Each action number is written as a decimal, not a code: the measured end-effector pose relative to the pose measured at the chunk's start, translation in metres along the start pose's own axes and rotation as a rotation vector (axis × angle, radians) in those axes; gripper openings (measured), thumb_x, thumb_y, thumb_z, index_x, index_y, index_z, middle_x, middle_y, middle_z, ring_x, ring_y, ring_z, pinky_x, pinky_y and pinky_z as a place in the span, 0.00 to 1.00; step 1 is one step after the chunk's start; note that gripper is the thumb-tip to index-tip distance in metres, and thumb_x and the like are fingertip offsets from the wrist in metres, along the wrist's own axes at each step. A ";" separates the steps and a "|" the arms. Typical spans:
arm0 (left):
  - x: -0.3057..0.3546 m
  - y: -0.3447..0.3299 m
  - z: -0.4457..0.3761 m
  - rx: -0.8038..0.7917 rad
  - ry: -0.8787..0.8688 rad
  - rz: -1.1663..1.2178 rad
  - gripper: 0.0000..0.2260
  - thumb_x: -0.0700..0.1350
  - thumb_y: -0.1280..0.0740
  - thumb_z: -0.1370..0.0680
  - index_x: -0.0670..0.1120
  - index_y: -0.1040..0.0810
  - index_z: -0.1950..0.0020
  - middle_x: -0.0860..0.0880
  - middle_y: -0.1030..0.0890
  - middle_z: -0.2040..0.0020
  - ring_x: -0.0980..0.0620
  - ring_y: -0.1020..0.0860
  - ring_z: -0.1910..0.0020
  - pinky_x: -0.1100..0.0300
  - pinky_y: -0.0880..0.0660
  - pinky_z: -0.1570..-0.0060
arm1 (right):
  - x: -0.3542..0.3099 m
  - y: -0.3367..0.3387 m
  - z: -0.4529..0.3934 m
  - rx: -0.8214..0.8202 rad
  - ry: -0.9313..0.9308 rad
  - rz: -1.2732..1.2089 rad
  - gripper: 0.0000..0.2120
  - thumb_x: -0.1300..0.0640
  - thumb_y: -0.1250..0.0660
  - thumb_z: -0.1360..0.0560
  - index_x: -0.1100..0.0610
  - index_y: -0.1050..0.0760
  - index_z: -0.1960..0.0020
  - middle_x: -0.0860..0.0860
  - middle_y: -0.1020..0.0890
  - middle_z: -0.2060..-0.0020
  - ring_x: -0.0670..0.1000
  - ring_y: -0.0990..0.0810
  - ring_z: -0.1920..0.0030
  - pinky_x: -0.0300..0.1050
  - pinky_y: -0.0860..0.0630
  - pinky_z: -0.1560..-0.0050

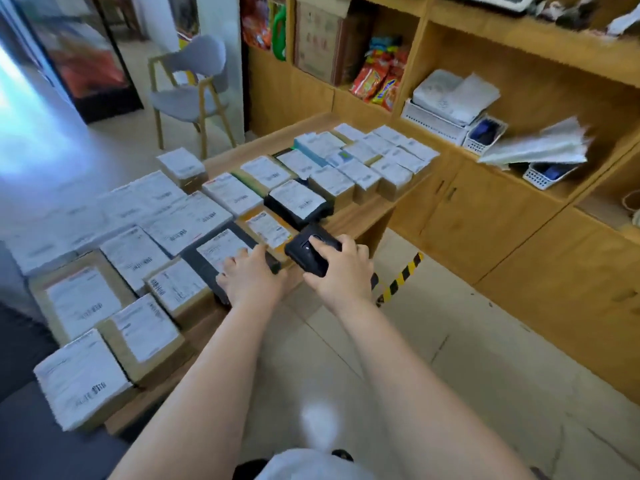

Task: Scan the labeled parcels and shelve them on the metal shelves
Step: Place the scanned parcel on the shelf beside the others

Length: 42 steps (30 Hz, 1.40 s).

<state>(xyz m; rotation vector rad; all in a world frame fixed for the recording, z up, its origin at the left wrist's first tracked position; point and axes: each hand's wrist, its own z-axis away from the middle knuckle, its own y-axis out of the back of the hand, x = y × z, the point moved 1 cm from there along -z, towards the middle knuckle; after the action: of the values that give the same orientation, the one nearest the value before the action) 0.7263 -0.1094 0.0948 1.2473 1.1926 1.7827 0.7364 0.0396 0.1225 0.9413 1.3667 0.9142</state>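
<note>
The right hand (341, 268) is clamped around a black handheld scanner (313, 249), thumb on its upper face, and holds it above the near-right edge of the table (360, 216). The left hand (251, 275) rests on a dark grey parcel (221, 258) at that same edge; its fingers lie along the parcel's near-right end, and whether they curl under it cannot be told. The parcel's white label (221, 247) faces up, just left of the scanner.

The remaining labeled parcels (180, 216) cover the table in tight rows, most touching their neighbours. No metal shelves are in view; a wooden cabinet (485, 216) stands to the right.

Risks at this stage:

- Misread. An orange-labelled parcel (268, 226) lies directly beside the dark one, under the scanner's nose. A slight aim error would probably register the wrong label.
- Blocked code. The left fingers lie close to the label's near edge and could cover part of it.
- Displacement. Lifting the dark parcel may drag touching neighbours, and those at the near edge could slide to the floor.
</note>
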 end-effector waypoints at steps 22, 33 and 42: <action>-0.041 0.023 -0.286 0.253 0.645 0.274 0.45 0.58 0.26 0.27 0.49 0.49 0.19 0.42 0.32 0.27 0.39 0.34 0.29 0.43 0.34 0.34 | -0.107 -0.096 -0.343 -0.303 0.369 -0.096 0.30 0.43 0.32 0.27 0.37 0.35 0.27 0.52 0.34 0.31 0.56 0.36 0.35 0.56 0.35 0.34; -0.074 0.006 -0.456 0.112 0.978 0.421 0.44 0.68 0.32 0.27 0.44 0.43 0.21 0.39 0.37 0.24 0.37 0.40 0.26 0.40 0.35 0.32 | -0.130 -0.141 -0.511 -0.438 0.509 -0.148 0.28 0.45 0.30 0.27 0.37 0.33 0.28 0.50 0.32 0.34 0.56 0.36 0.37 0.53 0.38 0.34; -0.069 -0.022 -0.540 0.166 1.013 0.267 0.54 0.74 0.26 0.40 0.44 0.38 0.25 0.44 0.31 0.27 0.41 0.35 0.27 0.40 0.36 0.32 | -0.124 -0.175 -0.587 -0.482 0.523 -0.177 0.29 0.47 0.29 0.28 0.38 0.32 0.28 0.51 0.32 0.33 0.56 0.36 0.36 0.54 0.37 0.34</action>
<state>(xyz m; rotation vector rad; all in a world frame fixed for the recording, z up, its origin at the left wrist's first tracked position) 0.2409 -0.3285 -0.0218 0.5414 1.7761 2.6916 0.1463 -0.1335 0.0118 0.2105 1.5280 1.3316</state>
